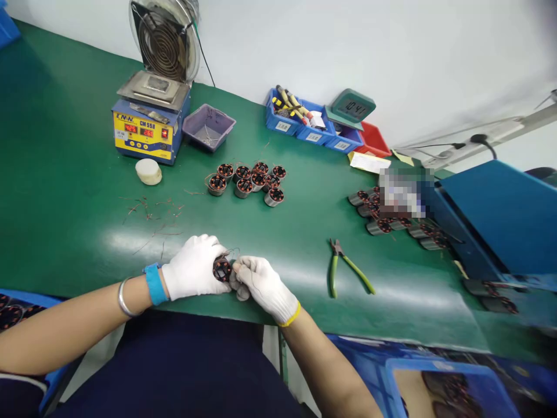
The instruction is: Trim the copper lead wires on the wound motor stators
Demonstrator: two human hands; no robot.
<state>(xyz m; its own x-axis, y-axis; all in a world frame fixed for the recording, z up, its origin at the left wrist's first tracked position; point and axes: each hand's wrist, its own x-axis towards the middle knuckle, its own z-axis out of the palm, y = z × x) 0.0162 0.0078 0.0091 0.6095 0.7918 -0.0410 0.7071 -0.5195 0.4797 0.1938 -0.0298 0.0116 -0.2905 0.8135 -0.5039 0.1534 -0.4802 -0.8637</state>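
Left hand (194, 270): gloved in white; I log the strap (155, 284) as bright blue, bangle (125, 298) silver.
Right hand (263, 285): gloved in white, greyish fingertips, yellow cuff edge.
Coil (222, 269): black, copper-orange patches round the ring.
Pliers (336, 248): light green grips, dark grey head.
Table (287, 232): plain green, whitish glare.
Unit (143, 138): blue case, yellow panel, digits showing red on my feed.
Tray (201, 143): dusty purple.
Bins (273, 120): blue, white-labelled.
Clock (353, 106): grey-green, dark digits.

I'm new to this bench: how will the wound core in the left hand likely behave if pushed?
The wound core in the left hand may be heavy for its size: similar cores nearby show metallic sides. Its round outline suggests it could roll if laid sideways. The thin wire by the right hand looks bendy.
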